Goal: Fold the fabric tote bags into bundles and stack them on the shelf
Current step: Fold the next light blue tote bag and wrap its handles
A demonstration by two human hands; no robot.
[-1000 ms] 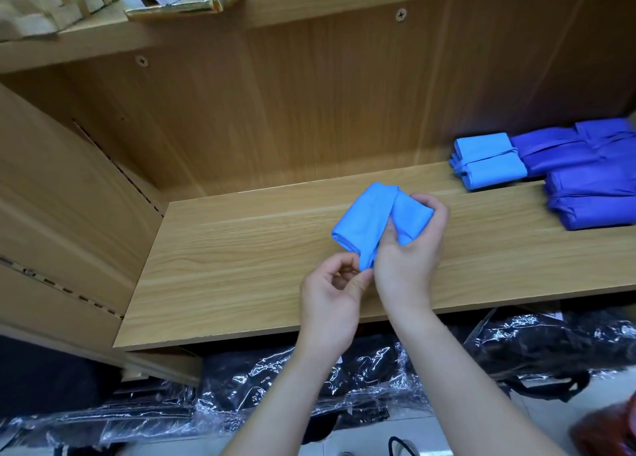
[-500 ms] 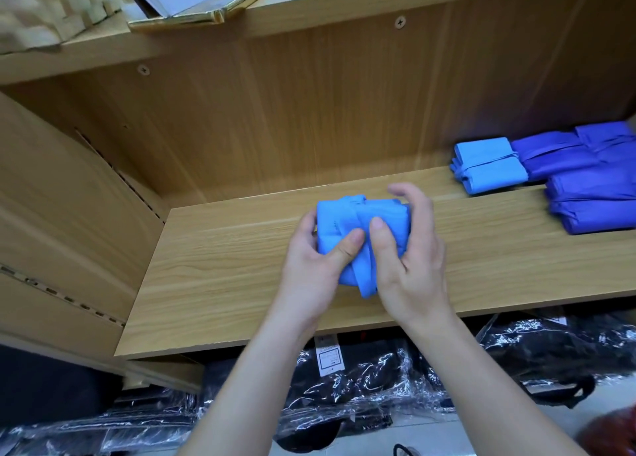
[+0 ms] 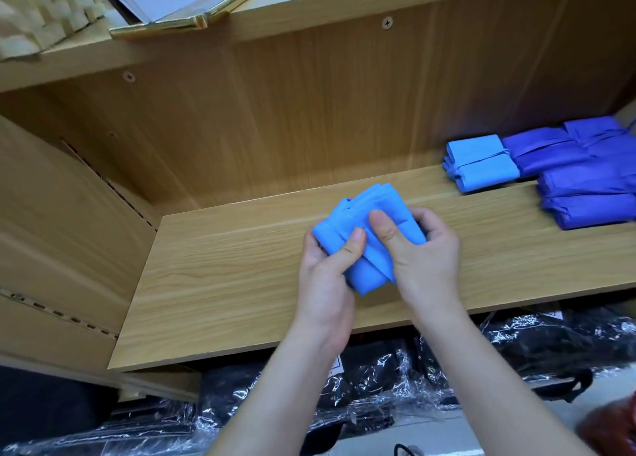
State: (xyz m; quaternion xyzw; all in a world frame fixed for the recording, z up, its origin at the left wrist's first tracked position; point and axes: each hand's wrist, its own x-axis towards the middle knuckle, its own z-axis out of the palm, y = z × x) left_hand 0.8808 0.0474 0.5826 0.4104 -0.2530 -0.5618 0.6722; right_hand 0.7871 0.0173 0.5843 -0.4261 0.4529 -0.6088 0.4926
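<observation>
Left hand and right hand hold the blue bundle over the shelf!
Both grips pinch it tight; finished stack sits well apart to the right, right hand nearer.

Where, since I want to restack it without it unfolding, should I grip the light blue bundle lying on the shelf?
Probably across its middle, where the strap wraps the light blue bundle, pinching top and bottom so the folds stay pressed. Come from the front left: that side faces bare shelf, while purple bundles crowd its right.
</observation>
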